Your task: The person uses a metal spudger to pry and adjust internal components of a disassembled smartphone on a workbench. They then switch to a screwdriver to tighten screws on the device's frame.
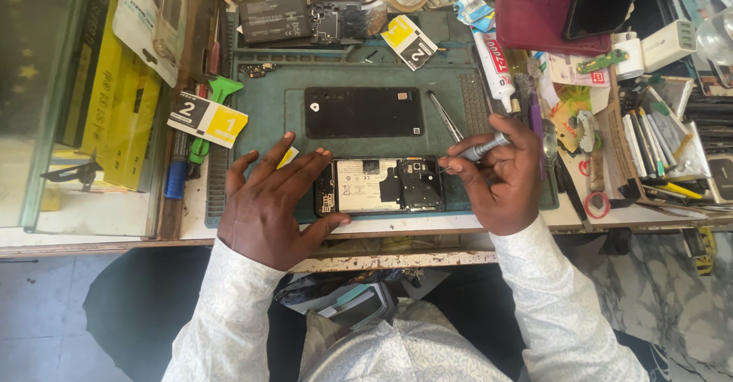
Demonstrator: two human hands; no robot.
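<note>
Resting on a green mat point(275, 107) amid clutter, an opened phone point(379, 186)

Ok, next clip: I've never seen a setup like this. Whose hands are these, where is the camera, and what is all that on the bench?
There is no machine here: a person works with bare hands, filmed from a camera on their head looking down. The left hand lies flat, steadying an opened phone with its insides showing, on a green work mat. The right hand holds a small screwdriver, its tip at the phone's right end. Above lies the dark back cover, with tweezers beside it. Tape, a glue tube and spare parts crowd the edges.
</note>
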